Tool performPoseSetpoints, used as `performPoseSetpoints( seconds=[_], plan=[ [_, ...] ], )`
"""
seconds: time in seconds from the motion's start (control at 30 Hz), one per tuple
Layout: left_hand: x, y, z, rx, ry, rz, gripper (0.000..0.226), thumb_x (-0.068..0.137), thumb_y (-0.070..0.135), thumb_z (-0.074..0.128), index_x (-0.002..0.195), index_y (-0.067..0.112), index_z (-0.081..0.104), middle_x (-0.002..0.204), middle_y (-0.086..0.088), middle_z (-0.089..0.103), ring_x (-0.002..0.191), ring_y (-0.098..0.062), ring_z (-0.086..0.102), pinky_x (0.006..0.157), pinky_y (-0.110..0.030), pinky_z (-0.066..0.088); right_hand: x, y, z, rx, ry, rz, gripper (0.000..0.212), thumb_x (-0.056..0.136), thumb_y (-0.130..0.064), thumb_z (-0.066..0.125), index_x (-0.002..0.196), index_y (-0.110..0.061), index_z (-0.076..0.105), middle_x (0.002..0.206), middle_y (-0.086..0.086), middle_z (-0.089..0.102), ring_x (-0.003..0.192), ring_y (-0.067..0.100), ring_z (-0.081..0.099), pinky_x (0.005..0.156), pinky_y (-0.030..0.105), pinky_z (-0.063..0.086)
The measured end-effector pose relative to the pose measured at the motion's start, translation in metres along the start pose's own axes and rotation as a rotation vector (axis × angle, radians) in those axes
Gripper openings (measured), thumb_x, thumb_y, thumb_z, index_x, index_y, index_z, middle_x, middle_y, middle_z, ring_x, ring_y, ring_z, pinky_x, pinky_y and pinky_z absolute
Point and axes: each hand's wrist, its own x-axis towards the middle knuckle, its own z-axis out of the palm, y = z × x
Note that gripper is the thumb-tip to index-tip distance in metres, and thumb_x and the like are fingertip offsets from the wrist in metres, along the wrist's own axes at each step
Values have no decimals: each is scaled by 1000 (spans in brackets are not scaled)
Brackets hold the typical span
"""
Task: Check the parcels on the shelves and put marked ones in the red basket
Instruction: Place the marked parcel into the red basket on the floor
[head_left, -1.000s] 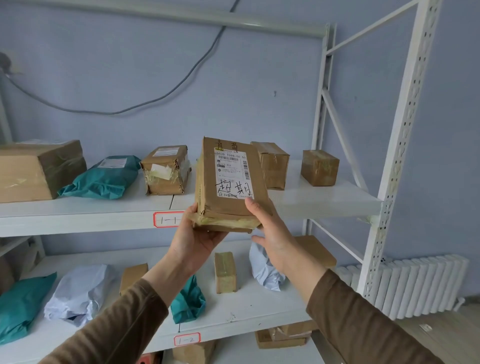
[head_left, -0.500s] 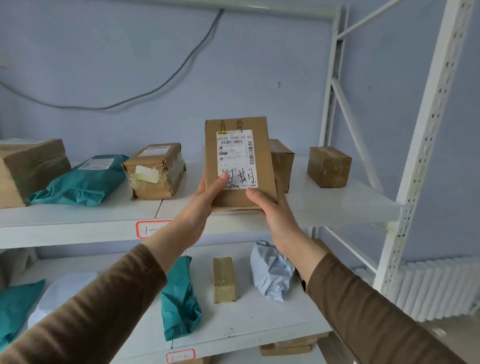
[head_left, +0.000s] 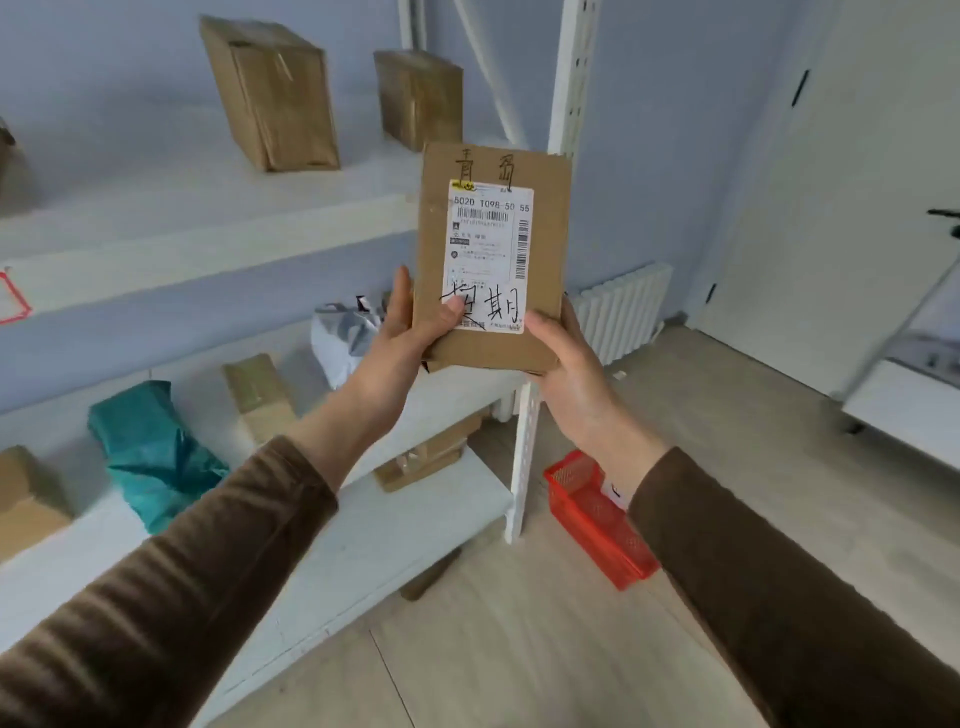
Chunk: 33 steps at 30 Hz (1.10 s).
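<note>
Presently, a flat cardboard parcel (head_left: 491, 260) is held upright in the air, in front of the white shelf upright (head_left: 571, 78) and clear of every shelf. The left hand (head_left: 402, 353) grips its lower left corner, thumb pressed on the front face over the bottom of the white shipping label (head_left: 488, 254), the other fingers curled out of sight behind. The right hand (head_left: 569, 374) grips the lower right corner, thumb on the front face beside the label, remaining fingers wrapped behind the parcel. The label bears handwritten black characters across its lower part; more handwriting sits on the cardboard above it.

A red basket (head_left: 597, 514) stands on the wooden floor (head_left: 727, 441), just beside the foot of the shelf upright and below the right forearm; something white lies inside it, mostly hidden by the brown sleeve (head_left: 779, 597).

On the upper shelf (head_left: 208, 223) two brown boxes (head_left: 270, 93) stand near its right end. On the lower shelf (head_left: 389, 519) lie a teal bag (head_left: 150, 457), a small taped box (head_left: 260, 395) and a white bag (head_left: 343, 338), with further cardboard boxes at the left edge. A white radiator (head_left: 623, 312) stands against the wall behind the parcel.
</note>
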Motion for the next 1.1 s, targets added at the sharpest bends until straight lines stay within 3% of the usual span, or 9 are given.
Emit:
performPoseSetpoints(
  seconds=[0.07, 0.2, 0.37, 0.5, 0.63, 0.77, 0.9, 1.0, 1.1],
  plan=[
    [-3, -30, 31, -25, -55, -65, 102, 81, 57, 81, 162, 27, 27, 145, 8, 62, 134, -14, 59, 120, -43, 38, -24, 12, -33, -19, 90, 44, 57, 96, -29, 63, 150, -26, 45, 141, 1, 65, 131, 18, 60, 110, 42, 47],
    [-15, -74, 88, -132, -168, -169, 60, 95, 41, 70, 148, 24, 49, 133, 3, 71, 125, -17, 66, 113, -41, 46, -58, 26, -86, -71, 180, 111, 56, 96, -41, 63, 149, -30, 47, 134, -7, 70, 121, 8, 66, 100, 33, 50],
    [-10, -108, 136, -129, -177, -234, 52, 98, 38, 66, 147, 27, 52, 133, 6, 71, 123, -11, 67, 102, -25, 48, -69, 42, -142, -84, 244, 177, 54, 95, -45, 64, 145, -35, 47, 134, -5, 69, 128, 16, 62, 113, 47, 43],
    [7, -136, 175, -156, -159, -295, 51, 99, 34, 65, 147, 24, 53, 128, 7, 74, 116, -8, 71, 86, -14, 55, -63, 55, -187, -54, 313, 214, 61, 92, -45, 67, 146, -29, 43, 135, 0, 69, 124, 18, 65, 106, 44, 50],
    [32, -172, 222, -157, -137, -352, 55, 98, 39, 67, 149, 24, 52, 132, 5, 72, 122, -12, 68, 95, -22, 53, -48, 63, -245, -44, 354, 268, 52, 98, -37, 65, 143, -25, 42, 134, 1, 68, 112, 11, 70, 87, 31, 57],
    [62, -206, 282, -150, -81, -408, 57, 97, 43, 67, 150, 29, 51, 133, 9, 71, 119, -7, 69, 90, -19, 53, -28, 67, -316, -78, 346, 344, 43, 98, -39, 63, 136, -25, 49, 132, 3, 68, 118, 18, 68, 101, 41, 55],
    [87, -235, 336, -194, -19, -466, 47, 96, 42, 66, 141, 30, 58, 127, 8, 74, 111, -6, 72, 81, -16, 56, -5, 68, -379, -113, 321, 398, 39, 101, -39, 59, 135, -21, 52, 130, 6, 69, 117, 20, 69, 96, 37, 58],
    [102, -260, 363, -215, 48, -527, 50, 90, 50, 71, 137, 34, 61, 128, 7, 74, 119, -12, 69, 94, -26, 52, 10, 74, -414, -138, 304, 449, 37, 102, -42, 57, 134, -24, 55, 125, 1, 72, 112, 18, 71, 87, 31, 60],
    [118, -284, 379, -193, 59, -558, 40, 94, 53, 66, 132, 42, 62, 132, 13, 70, 125, -8, 63, 102, -25, 46, 28, 90, -440, -174, 311, 513, 39, 100, -48, 58, 135, -32, 56, 124, -5, 73, 116, 17, 68, 102, 42, 52]
  ],
)
